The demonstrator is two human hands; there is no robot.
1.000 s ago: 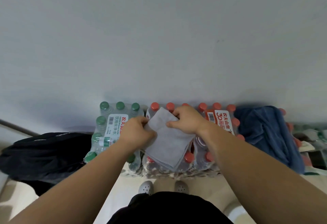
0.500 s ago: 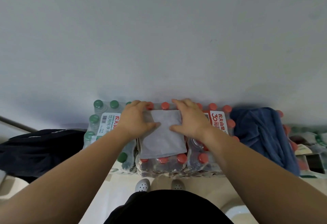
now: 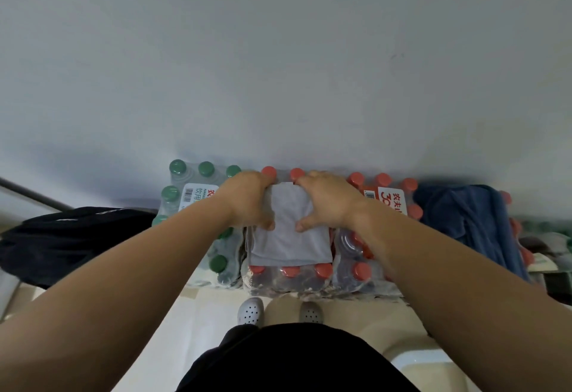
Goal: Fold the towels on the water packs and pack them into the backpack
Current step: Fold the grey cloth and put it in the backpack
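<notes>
Grey towel (image 3: 291, 236), far corners pinched in curled fingers (image 3: 258, 181), left hand (image 3: 247, 202) and right hand (image 3: 329, 199); draw nearward evenly, match edges.

Single head-worn wide-angle view. Looks forward and steeply down along both forearms onto packs (image 3: 291, 280) against wall (image 3: 278, 66). Close: left hand (image 3: 247, 202), right hand (image 3: 325, 202), towel (image 3: 291, 236) mid-frame. Wall fills upper half; shoes (image 3: 250, 311) bottom centre; backpack (image 3: 71, 243) far left.
</notes>
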